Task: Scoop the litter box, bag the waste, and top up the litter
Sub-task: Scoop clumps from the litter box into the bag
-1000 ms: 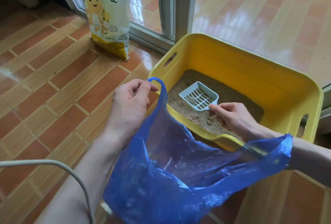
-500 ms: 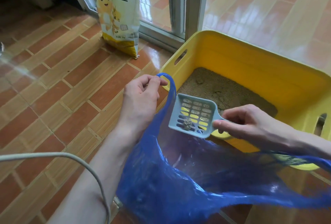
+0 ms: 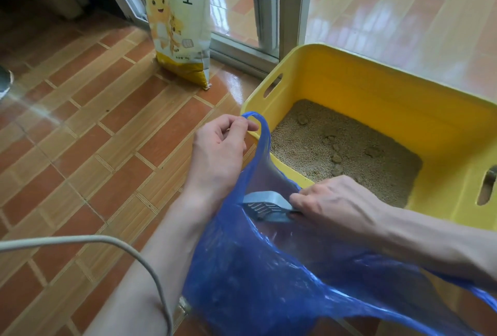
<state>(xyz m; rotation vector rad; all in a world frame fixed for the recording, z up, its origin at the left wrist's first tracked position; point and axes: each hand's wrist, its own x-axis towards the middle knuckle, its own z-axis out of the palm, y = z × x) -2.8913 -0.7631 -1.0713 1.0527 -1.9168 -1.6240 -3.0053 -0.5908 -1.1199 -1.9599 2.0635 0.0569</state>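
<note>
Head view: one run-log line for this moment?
phase: bagging | left hand: pinches handle of blue plastic bag | right hand: holds pale blue slotted scoop tipped inside bag | yellow plastic litter box: clumps remain

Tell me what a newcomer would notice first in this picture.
First the blue bag at the bottom centre, held open by the left hand at its handle, while the right hand tips a scoop inside it. Then the yellow litter box on the right, with clumps in its litter, and the litter sack standing behind.
</note>
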